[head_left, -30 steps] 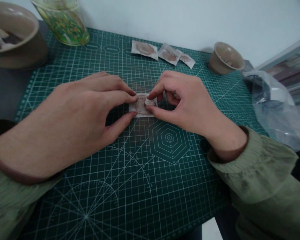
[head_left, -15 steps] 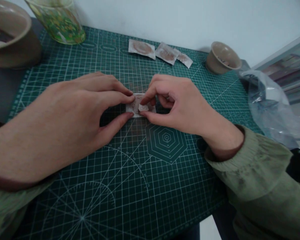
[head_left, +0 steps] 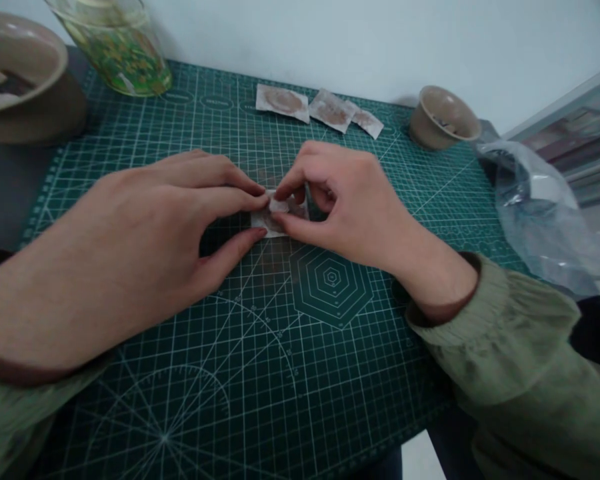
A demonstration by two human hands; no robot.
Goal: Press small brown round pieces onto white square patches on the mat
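A small rectangular sheet (head_left: 259,221), dusty brown and white and looking like worn sandpaper, lies flat on a green cutting mat (head_left: 330,400). With thumb and fingertips, my left hand (head_left: 165,233) presses down the sheet's left end. Between the thumb and index finger of my right hand (head_left: 340,193) is a small pale carved block (head_left: 279,206), touching or just over the sheet. Its underside is hidden, and my fingers cover part of the sheet's right side.
Three similar used sheets (head_left: 283,101) lie along the back by the wall. A large brown bowl (head_left: 35,100) with pale pieces and a transparent green-patterned container (head_left: 125,57) stand back left. At right are a small brown cup (head_left: 443,119) and a clear plastic bag (head_left: 535,207).
My right hand has slid the pale block slightly left and away from me across the sheet, towards my left fingertips. The left hand stays in place on the sheet.
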